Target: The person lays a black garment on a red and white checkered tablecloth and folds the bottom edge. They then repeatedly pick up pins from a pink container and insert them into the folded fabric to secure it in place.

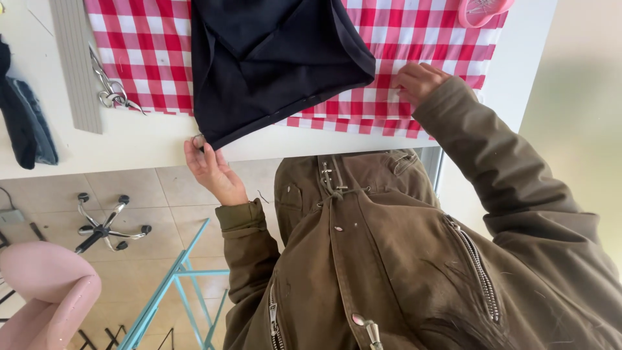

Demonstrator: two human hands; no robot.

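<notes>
One view only, from the head camera, looking down past an olive-brown jacket (389, 259) at a white table (129, 146). Over the table lies a red-and-white checked cloth (149, 52), and on that cloth rests a dark navy garment (272, 58), one corner hanging over the near edge. Below the table's edge shows a tiled floor (162, 194) with a pink chair (45, 291), the wheeled base of a chair (103, 227) and a light-blue metal frame (175, 285).

The left hand (210, 168) sits at the table's edge, fingers turned up and pinched narrowly on the garment's hanging corner; the rest of the garment spreads up and to the right of this grip. Its wrist bends back, with the jacket cuff just below it.

The right hand (418, 81) lies palm down on the checked cloth, fingers curled and pressing the fabric near its front hem, holding nothing that can be made out. The garment's right edge lies just to the left of that hand, apart from it. The forearm reaches up from the lower right, sleeve bent at the elbow.

Left of the left-hand grip, well apart, lie scissors (110, 87) beside a grey ribbed strip (78, 65).
</notes>
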